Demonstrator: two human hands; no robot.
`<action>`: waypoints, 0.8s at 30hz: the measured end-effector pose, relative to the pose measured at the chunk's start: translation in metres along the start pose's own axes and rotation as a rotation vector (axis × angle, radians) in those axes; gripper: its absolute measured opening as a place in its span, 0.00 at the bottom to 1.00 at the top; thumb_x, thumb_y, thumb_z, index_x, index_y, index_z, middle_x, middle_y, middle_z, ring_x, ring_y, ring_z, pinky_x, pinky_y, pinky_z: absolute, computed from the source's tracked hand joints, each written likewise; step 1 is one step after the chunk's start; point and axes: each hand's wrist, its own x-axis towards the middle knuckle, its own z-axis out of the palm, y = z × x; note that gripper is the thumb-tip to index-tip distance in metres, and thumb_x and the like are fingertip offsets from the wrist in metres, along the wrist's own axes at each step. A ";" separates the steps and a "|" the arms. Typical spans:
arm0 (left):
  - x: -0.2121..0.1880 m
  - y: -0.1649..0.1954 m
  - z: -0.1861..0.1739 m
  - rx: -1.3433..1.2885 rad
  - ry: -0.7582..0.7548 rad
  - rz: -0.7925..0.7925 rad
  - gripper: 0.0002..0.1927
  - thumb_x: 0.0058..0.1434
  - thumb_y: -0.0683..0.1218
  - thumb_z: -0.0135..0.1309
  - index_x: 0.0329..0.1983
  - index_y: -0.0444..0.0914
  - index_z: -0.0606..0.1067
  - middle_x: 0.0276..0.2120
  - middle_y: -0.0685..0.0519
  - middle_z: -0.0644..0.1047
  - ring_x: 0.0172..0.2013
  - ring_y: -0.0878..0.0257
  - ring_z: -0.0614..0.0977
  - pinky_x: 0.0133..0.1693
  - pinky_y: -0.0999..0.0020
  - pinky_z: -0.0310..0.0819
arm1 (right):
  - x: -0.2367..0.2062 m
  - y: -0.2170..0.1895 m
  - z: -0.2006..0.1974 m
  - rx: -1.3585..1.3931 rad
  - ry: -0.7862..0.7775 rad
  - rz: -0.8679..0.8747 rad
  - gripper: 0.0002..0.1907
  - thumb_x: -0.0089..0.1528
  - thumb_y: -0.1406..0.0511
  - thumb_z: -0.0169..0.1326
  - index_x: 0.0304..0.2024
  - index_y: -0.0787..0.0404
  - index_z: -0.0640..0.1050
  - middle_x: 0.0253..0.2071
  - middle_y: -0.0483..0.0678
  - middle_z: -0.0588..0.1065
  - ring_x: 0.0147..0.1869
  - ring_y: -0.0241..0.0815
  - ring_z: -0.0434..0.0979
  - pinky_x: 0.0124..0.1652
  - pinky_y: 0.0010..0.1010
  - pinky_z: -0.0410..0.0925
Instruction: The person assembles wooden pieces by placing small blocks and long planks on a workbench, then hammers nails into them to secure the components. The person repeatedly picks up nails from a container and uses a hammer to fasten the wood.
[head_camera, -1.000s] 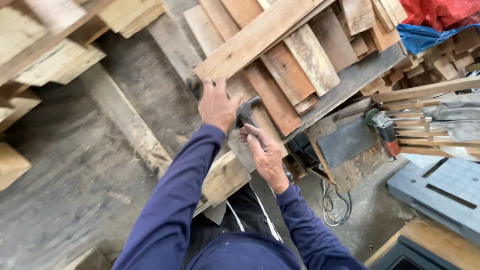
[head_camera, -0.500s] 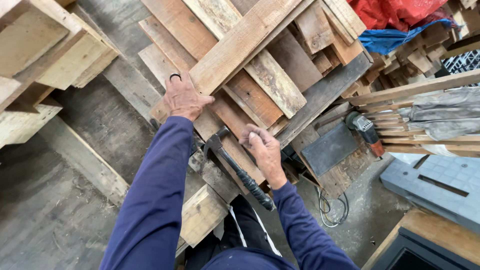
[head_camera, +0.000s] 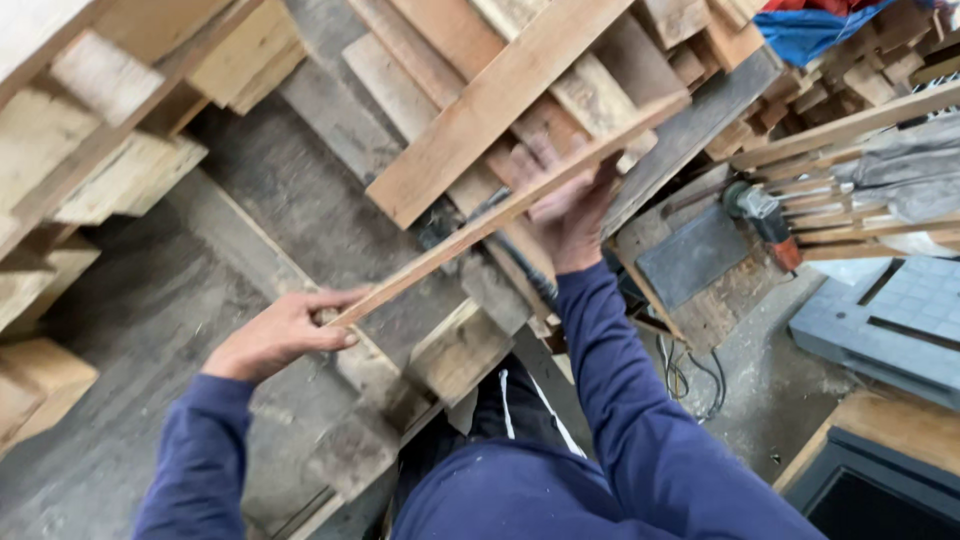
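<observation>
A thin wooden slat runs diagonally across the view, from 8 o'clock up toward 2 o'clock, lifted clear of the stacked planks behind it. The left hand has its grip closed on the lower end, thumb and fingers pinching the narrow edges; the right hand is wrapped around the slat past its middle, fingers curled over the upper face.

Handling, as judged: light, long and narrow, so likely springy along its length though stiff across the width; dry and rough rather than slippery, with splinters possible. Two holds set well apart, as here, should steady it best.

Appearance: pale tan, unfinished, straight-edged, with a slightly weathered face. A dark hammer-like tool lies beneath it, and an angle grinder rests at 3 o'clock.
</observation>
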 end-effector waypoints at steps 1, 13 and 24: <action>-0.021 -0.016 -0.004 -0.042 -0.063 -0.132 0.31 0.52 0.58 0.66 0.53 0.32 0.81 0.38 0.37 0.77 0.37 0.55 0.72 0.42 0.54 0.67 | -0.003 0.002 0.002 -0.264 0.250 -0.162 0.39 0.56 0.37 0.53 0.58 0.54 0.68 0.54 0.54 0.73 0.57 0.56 0.75 0.60 0.54 0.69; -0.156 -0.097 0.024 -0.278 0.147 -0.183 0.19 0.56 0.53 0.65 0.45 0.37 0.85 0.33 0.55 0.84 0.34 0.66 0.81 0.40 0.70 0.74 | -0.098 0.076 -0.035 -0.679 0.385 -0.354 0.37 0.58 0.68 0.68 0.64 0.47 0.63 0.61 0.47 0.70 0.67 0.50 0.69 0.67 0.54 0.66; -0.285 -0.110 0.126 0.628 0.872 0.228 0.10 0.55 0.42 0.65 0.40 0.39 0.80 0.35 0.53 0.74 0.40 0.55 0.80 0.39 0.62 0.74 | -0.165 0.079 0.025 -0.738 0.387 0.014 0.32 0.55 0.52 0.67 0.55 0.64 0.76 0.48 0.58 0.82 0.46 0.46 0.84 0.42 0.34 0.74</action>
